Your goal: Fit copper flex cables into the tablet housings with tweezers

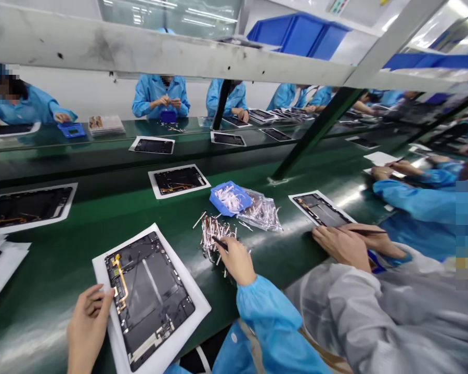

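In front of me a tablet's black back housing (pixel 152 296) with an orange ribbon cable (pixel 121 285) lies on a white foam sheet (pixel 197 306). My left hand (pixel 90 324) is at the housing's left edge, its thumb and forefinger closed together; what is between them is too small to make out. My right hand (pixel 237 259) grips black tweezers (pixel 220 243) over a heap of small white and brown strips (pixel 210 231). Behind the heap stand a blue tray (pixel 223 208) of white strips and a clear plastic bag (pixel 265 212) holding more.
Further housings on white sheets lie at the far left (pixel 31 205) and straight ahead (pixel 179 179). A co-worker's hands (pixel 347 243) work on another housing (pixel 323 210) at my right. A slanted green post (pixel 315 135) and white shelf beam (pixel 171 54) cross the bench. Several people in blue sit opposite.
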The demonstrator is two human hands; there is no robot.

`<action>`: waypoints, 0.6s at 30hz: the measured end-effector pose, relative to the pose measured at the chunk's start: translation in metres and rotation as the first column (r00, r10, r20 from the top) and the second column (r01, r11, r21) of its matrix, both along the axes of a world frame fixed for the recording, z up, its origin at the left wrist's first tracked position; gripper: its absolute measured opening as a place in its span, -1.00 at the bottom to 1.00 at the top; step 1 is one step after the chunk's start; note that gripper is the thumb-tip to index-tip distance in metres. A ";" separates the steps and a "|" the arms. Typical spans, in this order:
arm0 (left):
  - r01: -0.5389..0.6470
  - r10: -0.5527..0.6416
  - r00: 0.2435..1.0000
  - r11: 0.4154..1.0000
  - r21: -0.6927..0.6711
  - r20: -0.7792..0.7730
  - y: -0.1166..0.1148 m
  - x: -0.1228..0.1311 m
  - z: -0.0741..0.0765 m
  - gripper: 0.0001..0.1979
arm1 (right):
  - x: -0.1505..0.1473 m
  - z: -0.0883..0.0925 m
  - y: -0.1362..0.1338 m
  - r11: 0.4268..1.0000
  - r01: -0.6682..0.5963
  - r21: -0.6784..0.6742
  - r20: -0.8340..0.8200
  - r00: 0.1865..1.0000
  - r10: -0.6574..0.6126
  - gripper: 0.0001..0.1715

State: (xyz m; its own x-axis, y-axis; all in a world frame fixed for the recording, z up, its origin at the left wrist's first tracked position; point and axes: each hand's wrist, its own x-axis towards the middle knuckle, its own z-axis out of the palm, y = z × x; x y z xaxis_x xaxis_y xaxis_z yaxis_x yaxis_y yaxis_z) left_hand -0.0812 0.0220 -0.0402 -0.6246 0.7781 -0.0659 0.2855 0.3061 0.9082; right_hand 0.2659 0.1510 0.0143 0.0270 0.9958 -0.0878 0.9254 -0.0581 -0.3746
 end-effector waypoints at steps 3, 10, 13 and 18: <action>-0.018 0.018 1.000 1.000 0.005 -0.003 0.000 0.000 -0.001 -0.39 | -0.002 0.003 0.034 0.997 -0.020 -0.080 0.080 0.996 0.026 -0.69; -0.023 0.024 0.999 1.000 0.012 -0.033 0.002 0.000 0.001 -0.36 | -0.014 -0.005 0.081 0.970 -0.081 -0.231 0.090 0.990 0.104 -0.64; -0.032 0.032 0.999 0.999 0.006 -0.027 0.002 0.000 0.002 -0.37 | -0.006 -0.008 0.084 0.967 -0.094 -0.236 0.069 0.991 0.113 -0.64; -0.039 0.039 0.999 0.999 0.005 -0.011 0.002 0.001 0.004 -0.38 | 0.013 -0.008 0.079 0.984 -0.075 -0.162 -0.009 0.997 0.075 -0.69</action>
